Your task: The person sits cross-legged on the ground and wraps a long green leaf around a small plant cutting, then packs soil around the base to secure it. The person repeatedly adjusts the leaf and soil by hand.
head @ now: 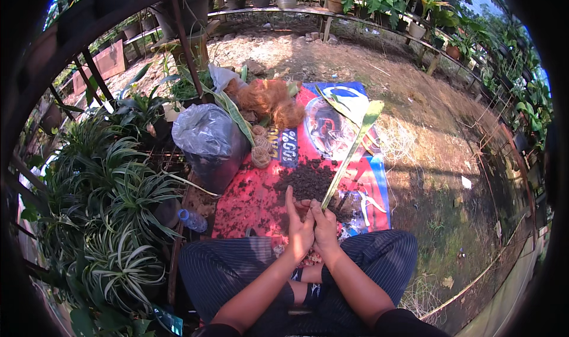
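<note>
My right hand (pixel 325 228) grips the lower end of a long variegated leaf (pixel 351 157), likely snake plant, which slants up to the right. Beside it and touching it, my left hand (pixel 301 230) is cupped with its palm up and fingers pointing away; whether soil lies in it I cannot tell. Just beyond both hands, a heap of dark crumbly soil (pixel 311 177) lies on a red and blue printed plastic sheet (pixel 242 199). White-handled pruning shears (pixel 368 206) rest on the sheet to the right. More cut leaves (pixel 340 108) lie at its far right.
A clear plastic bag of dark soil (pixel 209 146) stands at the left, near twine balls (pixel 261 148) and brown coir fibre (pixel 266 99). A plastic bottle (pixel 193 220) lies beside potted spider plants (pixel 120 257). Tangled string (pixel 398 141) is on the ground at the right; plant benches (pixel 346 17) curve behind.
</note>
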